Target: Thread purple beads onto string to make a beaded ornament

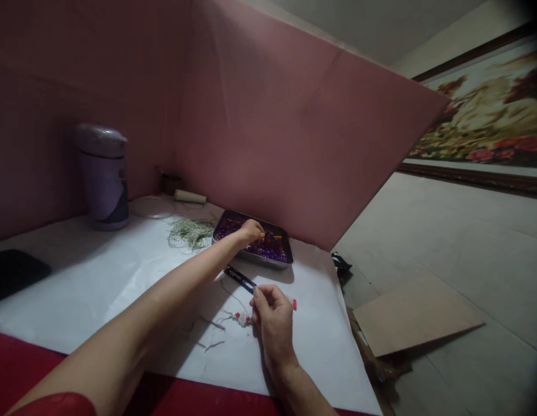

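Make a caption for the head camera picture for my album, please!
Left hand over a tray of glittery purple bits, right hand beside red and whitish beads.

The scene is dim and muted, darkest over the pink wall at left, with the white sheet brightest. Light seems to fall from above; soft shadows lie below the left arm and the tray. A pale sheen marks the flask's lid, and purple beads glint. Fine detail is smeary, wide-angle stretching tilts the edges, and the right corners darken into blur.
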Demonstrator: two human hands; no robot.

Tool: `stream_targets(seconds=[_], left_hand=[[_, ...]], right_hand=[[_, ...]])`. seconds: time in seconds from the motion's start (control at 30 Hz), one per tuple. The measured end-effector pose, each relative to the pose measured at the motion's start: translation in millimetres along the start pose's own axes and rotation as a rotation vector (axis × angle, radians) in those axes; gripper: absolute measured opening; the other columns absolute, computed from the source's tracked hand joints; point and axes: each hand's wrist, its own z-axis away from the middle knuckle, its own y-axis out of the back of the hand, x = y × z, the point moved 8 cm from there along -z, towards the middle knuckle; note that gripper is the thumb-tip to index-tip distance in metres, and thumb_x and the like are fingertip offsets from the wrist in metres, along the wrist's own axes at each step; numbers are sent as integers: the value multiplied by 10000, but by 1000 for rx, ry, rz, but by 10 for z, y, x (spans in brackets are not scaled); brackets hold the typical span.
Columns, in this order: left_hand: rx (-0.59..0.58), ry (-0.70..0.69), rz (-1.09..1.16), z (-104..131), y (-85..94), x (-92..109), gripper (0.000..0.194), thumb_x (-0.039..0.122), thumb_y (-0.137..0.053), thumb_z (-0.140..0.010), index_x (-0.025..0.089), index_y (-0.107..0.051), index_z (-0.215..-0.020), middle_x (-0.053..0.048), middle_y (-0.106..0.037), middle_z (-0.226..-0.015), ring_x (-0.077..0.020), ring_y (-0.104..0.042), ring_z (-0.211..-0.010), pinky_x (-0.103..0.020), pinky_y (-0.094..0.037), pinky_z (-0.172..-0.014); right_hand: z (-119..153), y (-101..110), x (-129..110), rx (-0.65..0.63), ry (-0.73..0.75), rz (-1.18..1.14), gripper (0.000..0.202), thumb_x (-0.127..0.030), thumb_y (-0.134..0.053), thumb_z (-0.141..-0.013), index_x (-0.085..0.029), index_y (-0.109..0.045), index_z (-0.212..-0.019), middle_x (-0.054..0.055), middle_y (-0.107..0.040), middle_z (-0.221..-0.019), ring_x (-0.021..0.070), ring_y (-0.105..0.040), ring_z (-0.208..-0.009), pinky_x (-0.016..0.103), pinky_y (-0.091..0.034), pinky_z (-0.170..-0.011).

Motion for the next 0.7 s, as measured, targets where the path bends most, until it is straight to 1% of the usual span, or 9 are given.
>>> stream_targets(seconds=[0.1,0.23,0.27,0.33,0.4,0.43,0.53,0.6,0.7], left_hand=[[-49,3,234,39,81,-9,274,309,-517,-877,134,-553,-1084,-69,-603,-1028,-164,-604,-841,-346,-522,-718],[-73,21,481,169,177,-13,166,227,-472,-890,97,-572,-917,-59,-625,-769,-100,-575,-628,-234,-481,-602],[-76,25,529,203,187,-14,182,228,-450,-897,94,-572,-879,-64,-621,-728,-94,-565,-603,-221,-470,-590],[-84,32,606,264,190,-19,275,273,-388,-919,95,-573,-821,-75,-613,-693,-94,-559,-588,-212,-461,-579],[-92,38,657,303,184,-25,340,297,-344,-931,95,-575,-786,-79,-608,-681,-97,-561,-592,-207,-459,-571],[-95,45,672,314,182,-31,323,279,-360,-925,94,-577,-773,-77,-605,-673,-96,-561,-591,-202,-456,-563],[-84,68,685,334,185,-42,151,152,-494,-854,87,-586,-754,-59,-598,-644,-82,-542,-556,-178,-425,-516],[-42,69,681,365,206,-33,64,95,-559,-803,85,-588,-747,-39,-587,-619,-63,-511,-509,-163,-383,-472],[59,38,686,499,247,5,64,136,-604,-791,99,-579,-744,8,-539,-558,-32,-424,-419,-153,-273,-397]], right_hand=[[10,-7,-14,0,-8,-1,218,-356,-636,-734,-159,-544,-723,-43,-526,-561,29,-350,-349,133,-283,-288],[17,1,-29,10,7,2,226,-363,-642,-729,-157,-550,-731,-39,-527,-560,31,-342,-348,128,-247,-271],[16,3,-30,13,11,2,228,-363,-643,-728,-154,-551,-733,-39,-527,-562,30,-342,-349,125,-241,-270],[12,4,-37,16,21,-1,228,-358,-644,-728,-148,-553,-733,-38,-527,-569,27,-349,-355,121,-248,-275],[8,-1,-43,12,26,-2,225,-350,-647,-727,-146,-552,-730,-40,-528,-574,24,-357,-361,121,-266,-287],[8,-4,-44,10,24,-3,224,-349,-648,-726,-147,-551,-726,-42,-527,-575,23,-358,-362,123,-274,-292],[10,-11,-42,3,20,-15,230,-358,-648,-726,-152,-545,-716,-51,-518,-563,22,-347,-351,135,-298,-304],[12,-12,-35,-2,26,-26,242,-367,-652,-725,-152,-541,-709,-53,-516,-555,22,-340,-344,142,-301,-307],[11,-9,0,-15,18,-22,256,-393,-646,-736,-159,-541,-728,-63,-497,-516,28,-318,-323,149,-266,-289]])
